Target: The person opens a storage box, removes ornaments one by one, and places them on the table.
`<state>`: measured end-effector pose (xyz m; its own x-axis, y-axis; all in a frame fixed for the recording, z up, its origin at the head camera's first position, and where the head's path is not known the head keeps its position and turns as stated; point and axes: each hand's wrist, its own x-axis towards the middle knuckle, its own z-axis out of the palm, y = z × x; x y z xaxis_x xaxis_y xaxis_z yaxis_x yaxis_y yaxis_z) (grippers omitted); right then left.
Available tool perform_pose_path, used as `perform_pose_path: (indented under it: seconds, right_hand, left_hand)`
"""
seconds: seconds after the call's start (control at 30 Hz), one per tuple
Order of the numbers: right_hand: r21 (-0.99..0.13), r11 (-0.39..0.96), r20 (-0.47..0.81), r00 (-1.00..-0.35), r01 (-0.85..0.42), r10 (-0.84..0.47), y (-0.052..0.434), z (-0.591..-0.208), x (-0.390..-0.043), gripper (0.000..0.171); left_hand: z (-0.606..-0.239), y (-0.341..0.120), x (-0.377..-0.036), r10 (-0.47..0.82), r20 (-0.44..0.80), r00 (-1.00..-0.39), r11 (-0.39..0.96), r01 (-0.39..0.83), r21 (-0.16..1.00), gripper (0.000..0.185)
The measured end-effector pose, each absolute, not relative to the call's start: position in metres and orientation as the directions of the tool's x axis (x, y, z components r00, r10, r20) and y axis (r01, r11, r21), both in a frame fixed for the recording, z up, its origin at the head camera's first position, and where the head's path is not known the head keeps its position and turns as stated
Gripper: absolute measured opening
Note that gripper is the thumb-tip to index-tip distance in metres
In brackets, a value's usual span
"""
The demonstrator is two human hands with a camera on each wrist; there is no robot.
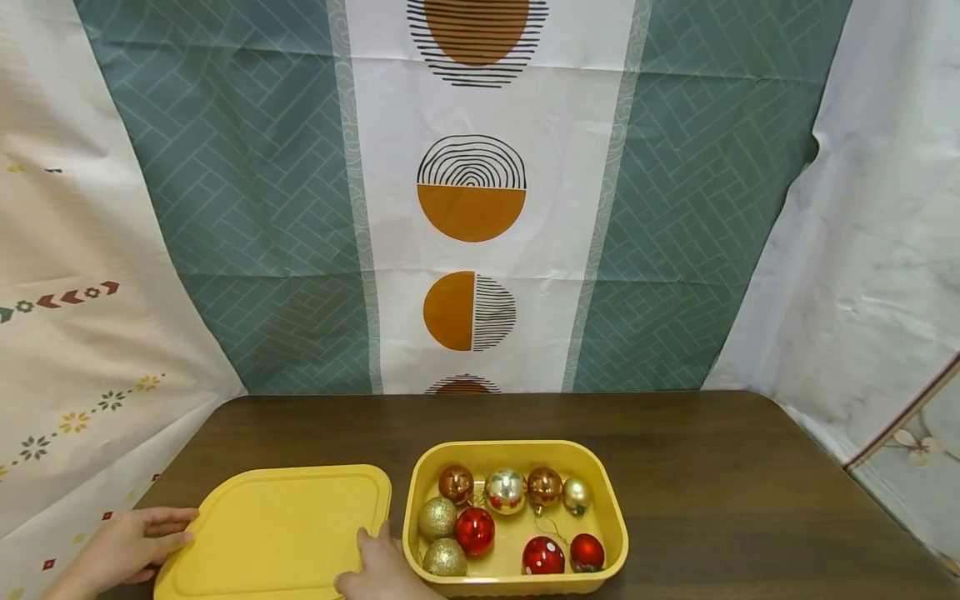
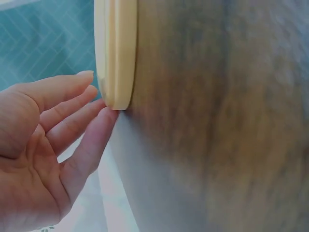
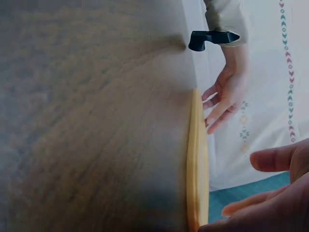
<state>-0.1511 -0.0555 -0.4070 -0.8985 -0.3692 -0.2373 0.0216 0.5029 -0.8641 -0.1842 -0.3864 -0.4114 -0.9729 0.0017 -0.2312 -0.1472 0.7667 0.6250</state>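
Note:
A yellow plastic lid (image 1: 277,533) with rounded corners lies on the dark wooden table in the lower left of the head view. At its left edge, my left hand (image 1: 138,542) touches the rim with fairly straight fingertips, the thumb apart from the fingers in the left wrist view. My right hand (image 1: 386,567) is at the lid's right side, its fingertips at the edge, thumb and fingers spread. Close to the right hand stands a yellow box (image 1: 618,533) without a cover. Inside it are several Christmas baubles: red (image 1: 475,531), glittery gold (image 1: 444,557), copper (image 1: 545,486) and shiny pale gold (image 1: 506,491).
The brown table (image 1: 720,492) continues to the right of the box and behind it. A patterned green and white cloth (image 1: 480,250) hangs at its back edge, with pale cloths on both sides. A black wrist camera (image 3: 212,38) is on the left wrist.

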Motion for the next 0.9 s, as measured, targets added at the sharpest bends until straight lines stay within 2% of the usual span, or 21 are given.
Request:
perform_pose_path:
  seconds: [0.17,0.27,0.4,0.53,0.6,0.73,0.9]
  right_hand:
    - [-0.865,0.488,-0.185,-0.831,-0.114,-0.524,-0.045,-0.401,-0.149,0.052]
    - [-0.91,0.377,-0.128,-0.752,-0.17,-0.647,-0.03,-0.389,-0.144,0.049]
    - [-0.982,0.17,-0.069,-0.674,-0.085,-0.736,-0.005,-0.37,-0.136,0.05]
    - [-0.99,0.116,-0.03,-0.673,-0.084,-0.739,0.021,-0.355,-0.137,0.049]
    - [-0.979,0.128,0.02,-0.69,-0.162,-0.723,0.034,-0.35,-0.14,0.046]
    - [-0.964,0.125,0.085,-0.719,-0.233,-0.69,0.062,-0.349,-0.147,0.043]
    - [-0.928,0.222,0.091,-0.761,-0.298,-0.642,0.099,-0.355,-0.158,0.043]
  left_hand:
    - [-0.407,-0.386,-0.182,0.016,-0.239,-0.971,0.763,-0.143,0.63,0.06]
    - [-0.402,-0.384,-0.18,0.029,-0.216,-0.976,0.767,-0.117,0.631,0.058]
    - [-0.39,-0.373,-0.179,0.054,-0.147,-0.988,0.805,-0.044,0.592,0.055]
    - [-0.377,-0.351,-0.176,0.046,-0.066,-0.997,0.825,0.0,0.566,0.05]
    - [-0.373,-0.338,-0.175,0.054,-0.012,-0.998,0.834,0.039,0.55,0.046]
    - [-0.367,-0.312,-0.172,0.074,0.074,-0.995,0.837,0.102,0.538,0.041]
    - [-0.364,-0.281,-0.171,0.093,0.17,-0.981,0.804,0.175,0.568,0.037]
